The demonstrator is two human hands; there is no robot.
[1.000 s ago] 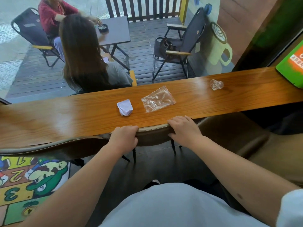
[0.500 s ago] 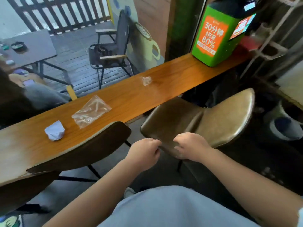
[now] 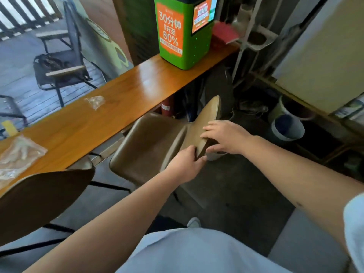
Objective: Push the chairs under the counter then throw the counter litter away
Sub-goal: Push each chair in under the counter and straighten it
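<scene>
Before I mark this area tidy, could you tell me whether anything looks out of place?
Yes: the tan chair stands askew, turned sideways beside the counter rather than under it, and two clear plastic wrappers lie on top as litter.

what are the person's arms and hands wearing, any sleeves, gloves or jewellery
Both forearms are bare. The left hand and right hand wear no gloves, and no rings, watch or bracelets show. A pale, light grey short sleeve shows at the right upper arm, matching the light top at the bottom edge.
</scene>
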